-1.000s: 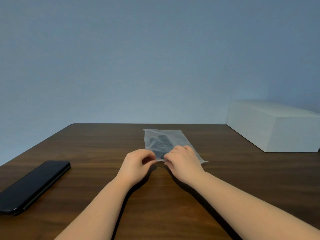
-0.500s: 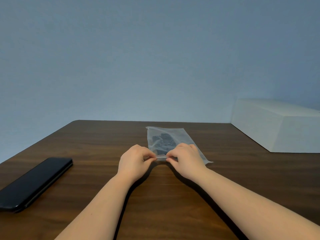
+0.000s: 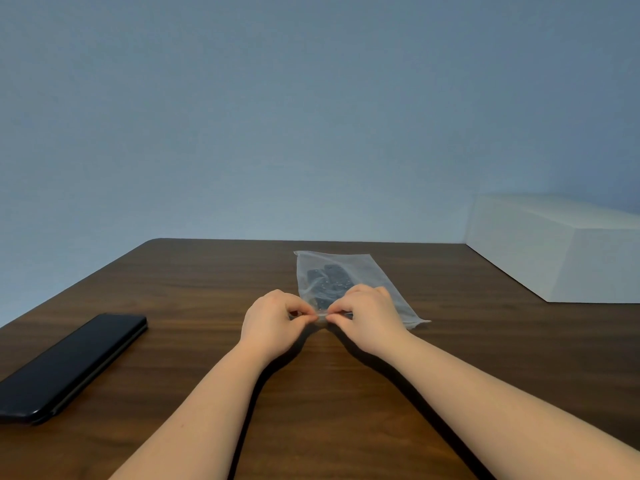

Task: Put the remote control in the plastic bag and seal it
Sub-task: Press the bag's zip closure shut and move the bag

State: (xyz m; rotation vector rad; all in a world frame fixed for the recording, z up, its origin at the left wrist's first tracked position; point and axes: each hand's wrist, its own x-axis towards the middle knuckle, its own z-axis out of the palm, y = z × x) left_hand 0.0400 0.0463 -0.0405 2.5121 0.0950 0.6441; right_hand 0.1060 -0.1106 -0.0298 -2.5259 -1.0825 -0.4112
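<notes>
- Fingertips of the left hand (image 3: 273, 318) and right hand (image 3: 369, 318) are pinched on the near edge of the clear plastic bag (image 3: 377, 275).
- Inside it – the dark remote control (image 3: 327, 282).
- Bag flat on the dark wooden table (image 3: 207, 289).
- Black slim case (image 3: 69, 365) far left, white box (image 3: 561, 251) far right.

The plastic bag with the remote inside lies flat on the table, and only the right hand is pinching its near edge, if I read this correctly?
Not quite: the head view shows both hands at it. The left hand and the right hand each pinch the near edge of the plastic bag, fingertips almost meeting. The rest holds: the remote is inside, and the bag lies flat on the table.
</notes>
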